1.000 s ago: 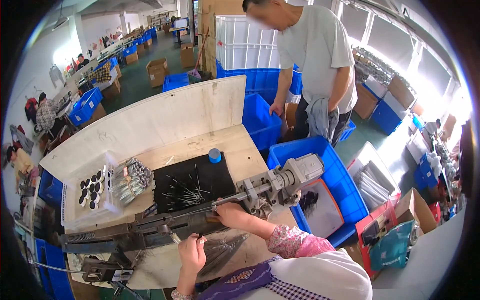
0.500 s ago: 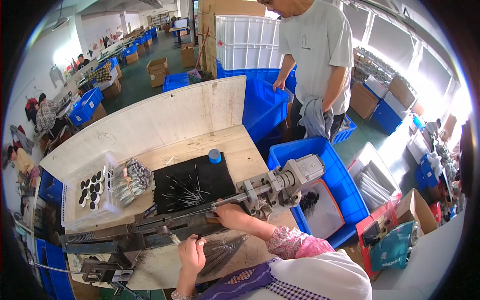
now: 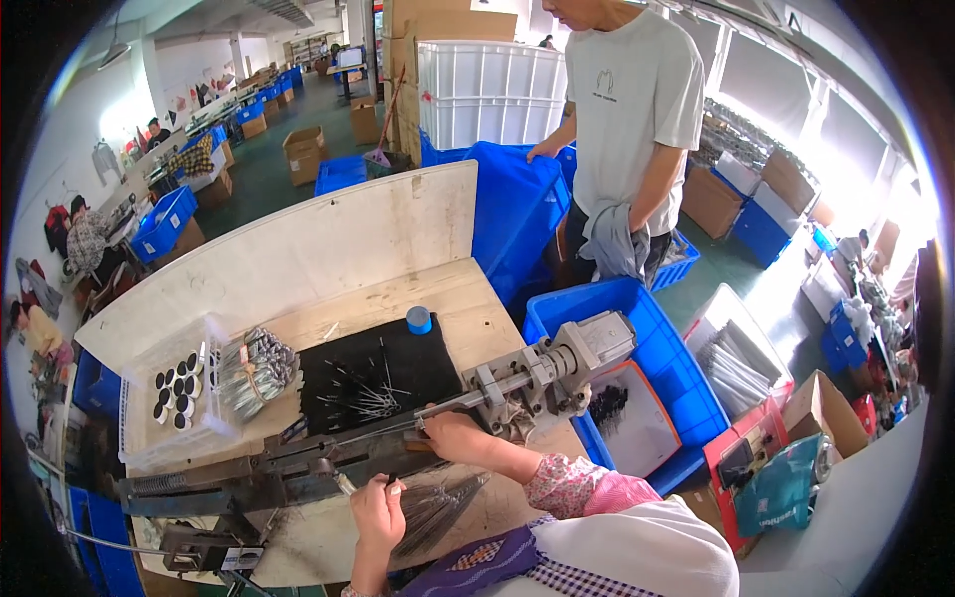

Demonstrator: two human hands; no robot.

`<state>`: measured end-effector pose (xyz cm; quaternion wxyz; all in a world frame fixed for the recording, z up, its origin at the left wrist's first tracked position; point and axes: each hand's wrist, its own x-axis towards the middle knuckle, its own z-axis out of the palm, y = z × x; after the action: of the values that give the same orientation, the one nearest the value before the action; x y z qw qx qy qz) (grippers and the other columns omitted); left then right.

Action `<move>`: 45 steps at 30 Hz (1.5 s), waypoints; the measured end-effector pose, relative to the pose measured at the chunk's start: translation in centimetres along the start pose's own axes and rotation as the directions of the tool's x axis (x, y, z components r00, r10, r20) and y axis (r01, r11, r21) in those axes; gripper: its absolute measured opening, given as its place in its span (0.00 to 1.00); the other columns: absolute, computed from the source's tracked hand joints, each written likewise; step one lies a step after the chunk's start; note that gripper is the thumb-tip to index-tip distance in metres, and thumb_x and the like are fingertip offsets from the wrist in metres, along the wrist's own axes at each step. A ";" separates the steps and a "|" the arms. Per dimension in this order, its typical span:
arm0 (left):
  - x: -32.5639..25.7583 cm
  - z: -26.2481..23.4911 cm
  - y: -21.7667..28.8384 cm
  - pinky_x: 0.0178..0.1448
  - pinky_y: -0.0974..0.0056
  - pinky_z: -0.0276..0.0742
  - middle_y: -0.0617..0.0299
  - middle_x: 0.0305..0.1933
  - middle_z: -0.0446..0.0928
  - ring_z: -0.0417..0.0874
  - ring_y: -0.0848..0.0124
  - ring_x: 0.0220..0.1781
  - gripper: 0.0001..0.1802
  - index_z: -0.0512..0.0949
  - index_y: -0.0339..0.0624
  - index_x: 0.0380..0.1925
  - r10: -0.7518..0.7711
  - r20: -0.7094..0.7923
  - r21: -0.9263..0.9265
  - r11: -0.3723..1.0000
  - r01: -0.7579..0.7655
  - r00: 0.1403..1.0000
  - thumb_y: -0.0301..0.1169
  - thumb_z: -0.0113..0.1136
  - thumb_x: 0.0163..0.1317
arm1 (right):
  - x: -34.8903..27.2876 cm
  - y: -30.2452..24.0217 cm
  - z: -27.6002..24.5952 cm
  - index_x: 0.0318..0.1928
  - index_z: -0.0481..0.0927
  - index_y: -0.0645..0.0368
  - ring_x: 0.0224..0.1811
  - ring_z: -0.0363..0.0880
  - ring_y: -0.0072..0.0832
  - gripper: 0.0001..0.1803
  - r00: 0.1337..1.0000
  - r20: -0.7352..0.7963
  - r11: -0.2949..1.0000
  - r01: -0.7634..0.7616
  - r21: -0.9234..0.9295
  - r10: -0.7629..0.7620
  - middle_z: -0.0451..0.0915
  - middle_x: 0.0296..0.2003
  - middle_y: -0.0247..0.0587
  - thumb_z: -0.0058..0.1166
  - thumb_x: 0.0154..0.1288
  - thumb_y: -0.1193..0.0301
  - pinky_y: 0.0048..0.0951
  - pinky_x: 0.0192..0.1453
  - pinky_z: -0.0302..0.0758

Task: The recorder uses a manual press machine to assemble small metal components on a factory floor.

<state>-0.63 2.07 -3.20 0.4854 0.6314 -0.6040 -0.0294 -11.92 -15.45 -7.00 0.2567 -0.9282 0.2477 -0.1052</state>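
Observation:
My left hand (image 3: pixel 378 512) is closed around the lever (image 3: pixel 343 483) of a long metal bench machine (image 3: pixel 298 476), and a bit of black shows at its fingers. Bent over the machine's rail, my right hand (image 3: pixel 458 438) has its fingers closed beside a thin metal rod (image 3: pixel 383 430); what they pinch is hidden. To the right of it sits the clamp head (image 3: pixel 507 383) with its cylinder. Many thin wire-like rods (image 3: pixel 438 509) lie in a bundle below my hands. Beyond the rail, loose metal pins (image 3: pixel 373 398) are spread on a black mat (image 3: pixel 428 358).
A blue round tub (image 3: pixel 419 319) stands at the mat's far edge. Leftward are a bundle of wrapped metal parts (image 3: pixel 257 373) and a clear crate (image 3: pixel 149 443) with black-topped round pieces. A large blue bin (image 3: pixel 686 403) adjoins the bench. Across it, a person (image 3: pixel 637 109) grips a blue crate (image 3: pixel 512 214).
The person across the bench has tipped the blue crate up, so its outer side now shows. My view has shifted slightly; both my hands keep their places at the machine.

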 end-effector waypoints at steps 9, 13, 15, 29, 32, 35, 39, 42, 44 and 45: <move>-1.1 -0.3 0.2 0.26 0.59 0.72 0.54 0.23 0.78 0.78 0.57 0.21 0.07 0.70 0.35 0.29 -0.029 0.009 0.011 1.000 0.029 1.000 0.26 0.49 0.66 | -0.7 -0.5 0.7 0.39 0.76 0.64 0.37 0.79 0.54 0.11 0.999 0.029 1.000 -0.017 0.019 0.017 0.79 0.32 0.58 0.52 0.59 0.69 0.50 0.41 0.75; -0.3 0.9 0.7 0.21 0.70 0.64 0.63 0.22 0.72 0.69 0.75 0.18 0.10 0.70 0.38 0.32 -0.488 0.019 -0.476 0.763 0.437 0.873 0.32 0.44 0.72 | -0.4 1.8 2.0 0.36 0.78 0.66 0.33 0.80 0.52 0.13 0.935 -0.131 0.928 0.295 -0.229 -0.329 0.79 0.31 0.60 0.51 0.58 0.67 0.47 0.38 0.76; 2.6 1.2 2.4 0.15 0.74 0.48 0.72 0.17 0.56 0.54 0.83 0.14 0.16 0.67 0.45 0.27 -0.562 0.285 -0.692 0.439 0.572 0.776 0.41 0.41 0.73 | 0.5 2.3 1.8 0.27 0.80 0.65 0.29 0.81 0.49 0.08 0.997 0.064 0.997 0.041 -0.068 -0.037 0.80 0.25 0.56 0.50 0.53 0.73 0.46 0.33 0.77; 4.7 2.8 1.2 0.15 0.74 0.46 0.75 0.17 0.56 0.53 0.83 0.13 0.13 0.69 0.45 0.32 -0.576 0.490 -0.749 0.107 0.654 0.655 0.41 0.46 0.70 | 1.7 4.8 4.8 0.28 0.82 0.63 0.33 0.81 0.48 0.07 0.979 0.078 0.975 0.197 -0.103 -0.190 0.81 0.29 0.53 0.51 0.52 0.74 0.42 0.36 0.78; 4.0 2.9 0.4 0.15 0.74 0.48 0.73 0.17 0.57 0.55 0.82 0.13 0.11 0.69 0.45 0.32 -0.612 0.492 -0.748 0.066 0.661 0.619 0.38 0.45 0.71 | 1.0 1.3 2.4 0.32 0.80 0.64 0.37 0.81 0.51 0.08 0.999 0.029 0.998 0.034 -0.044 -0.032 0.80 0.32 0.57 0.50 0.53 0.76 0.47 0.41 0.78; 3.7 2.8 0.7 0.16 0.73 0.49 0.73 0.18 0.58 0.56 0.81 0.13 0.12 0.69 0.46 0.30 -0.616 0.464 -0.760 0.092 0.644 0.636 0.38 0.44 0.72 | 0.2 0.6 1.8 0.36 0.76 0.67 0.35 0.79 0.52 0.10 0.998 0.014 0.998 0.062 0.021 -0.063 0.78 0.32 0.59 0.50 0.53 0.75 0.45 0.38 0.76; 3.6 3.2 0.6 0.16 0.74 0.50 0.72 0.19 0.58 0.57 0.81 0.13 0.12 0.69 0.46 0.30 -0.588 0.481 -0.752 0.103 0.651 0.650 0.39 0.45 0.72 | -0.7 0.3 0.9 0.37 0.71 0.72 0.27 0.78 0.53 0.11 0.981 -0.150 0.990 0.133 0.055 -0.124 0.76 0.29 0.62 0.48 0.56 0.75 0.46 0.30 0.75; 3.9 3.3 0.3 0.16 0.73 0.51 0.72 0.19 0.58 0.58 0.81 0.13 0.12 0.69 0.46 0.30 -0.570 0.508 -0.765 0.046 0.643 0.646 0.38 0.45 0.72 | -0.4 0.4 0.7 0.38 0.73 0.67 0.36 0.79 0.54 0.10 1.000 -0.008 0.998 0.020 0.059 -0.020 0.77 0.36 0.60 0.50 0.58 0.73 0.50 0.36 0.75; 4.0 3.2 0.1 0.16 0.73 0.51 0.72 0.19 0.59 0.58 0.81 0.13 0.12 0.69 0.46 0.30 -0.579 0.506 -0.767 0.037 0.640 0.639 0.37 0.46 0.72 | -0.3 0.2 0.4 0.38 0.73 0.67 0.36 0.79 0.54 0.10 1.000 0.021 0.999 0.019 0.048 -0.020 0.77 0.36 0.60 0.50 0.58 0.73 0.50 0.36 0.75; 4.0 3.2 0.1 0.16 0.74 0.51 0.73 0.19 0.59 0.58 0.81 0.13 0.11 0.69 0.46 0.30 -0.589 0.502 -0.771 0.026 0.636 0.633 0.37 0.46 0.72 | -0.2 0.1 0.2 0.38 0.73 0.67 0.36 0.79 0.54 0.10 0.998 0.052 0.999 0.018 0.035 -0.020 0.77 0.36 0.60 0.51 0.57 0.73 0.50 0.36 0.76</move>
<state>-1.57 -2.93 -2.60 0.6703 0.4421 -0.1561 -0.5752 -12.09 -15.29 -7.25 0.2781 -0.9284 0.2303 -0.0876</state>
